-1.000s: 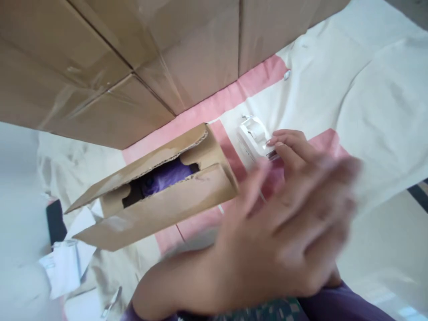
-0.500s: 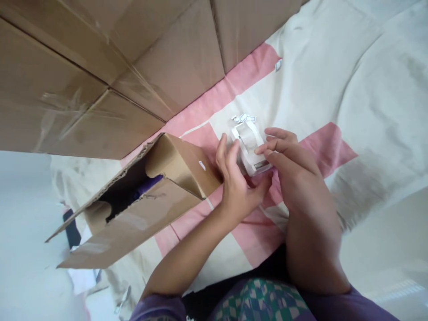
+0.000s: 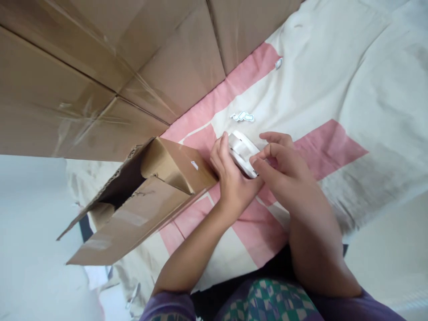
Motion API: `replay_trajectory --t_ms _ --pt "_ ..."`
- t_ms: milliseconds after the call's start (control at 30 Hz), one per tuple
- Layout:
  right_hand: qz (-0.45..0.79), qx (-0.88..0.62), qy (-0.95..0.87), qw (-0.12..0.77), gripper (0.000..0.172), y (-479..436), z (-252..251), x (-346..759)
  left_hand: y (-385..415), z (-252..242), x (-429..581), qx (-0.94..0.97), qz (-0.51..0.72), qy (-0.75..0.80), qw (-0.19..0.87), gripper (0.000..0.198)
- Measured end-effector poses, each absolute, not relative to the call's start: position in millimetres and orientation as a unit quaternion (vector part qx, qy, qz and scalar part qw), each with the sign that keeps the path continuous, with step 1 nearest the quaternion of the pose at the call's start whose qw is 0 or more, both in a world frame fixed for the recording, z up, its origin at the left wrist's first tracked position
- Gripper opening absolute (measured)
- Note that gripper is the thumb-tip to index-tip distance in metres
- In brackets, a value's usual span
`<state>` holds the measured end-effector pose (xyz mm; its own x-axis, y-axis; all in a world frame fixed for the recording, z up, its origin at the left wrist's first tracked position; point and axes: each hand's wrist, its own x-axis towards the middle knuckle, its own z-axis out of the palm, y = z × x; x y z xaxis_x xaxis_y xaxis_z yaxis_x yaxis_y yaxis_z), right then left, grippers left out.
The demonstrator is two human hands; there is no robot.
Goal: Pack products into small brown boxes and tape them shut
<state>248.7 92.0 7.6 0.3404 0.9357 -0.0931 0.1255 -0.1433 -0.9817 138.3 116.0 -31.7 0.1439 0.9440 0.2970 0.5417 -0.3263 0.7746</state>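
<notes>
A white tape dispenser [image 3: 242,149] with a roll inside sits in my left hand [image 3: 230,178], whose fingers wrap its left side and whose thumb passes below it. My right hand [image 3: 284,165] is at the dispenser's near right end. Its thumb and index finger are pinched together there, and they hide whatever is between them. Just beyond the dispenser, several small white labels with blue borders [image 3: 243,117] lie on the pink and cream cloth [image 3: 321,89].
An open cardboard box [image 3: 160,196] lies on the cloth left of my hands, a small white label [image 3: 194,165] on its side. Stacked, taped cartons [image 3: 150,58] form a wall behind. Another label [image 3: 278,63] lies farther back. Papers [image 3: 113,298] are at lower left.
The dispenser has tilted and come slightly nearer me in my left hand. My right thumb and index finger have closed into a pinch at its end. The view has shifted slightly.
</notes>
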Motion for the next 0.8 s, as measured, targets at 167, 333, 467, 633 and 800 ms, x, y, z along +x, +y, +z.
replay_trajectory --t_ms 167,333,467,633,800 --pt "0.411 -0.631 -0.423 0.504 0.013 92 7 248 122 -29 134 0.709 0.383 0.539 0.243 0.096" --pt "0.397 -0.631 -0.431 0.508 0.012 90 14 248 125 -30 131 0.696 0.384 0.557 0.243 0.105" --pt "0.324 -0.677 -0.474 0.460 0.009 82 23 249 124 -30 132 0.694 0.380 0.573 0.211 0.108" --pt "0.327 -0.717 -0.485 0.380 0.017 78 26 252 124 -27 132 0.688 0.386 0.571 0.225 0.106" --pt "0.330 -0.719 -0.471 0.390 0.019 78 34 252 124 -28 129 0.696 0.382 0.555 0.248 0.090"
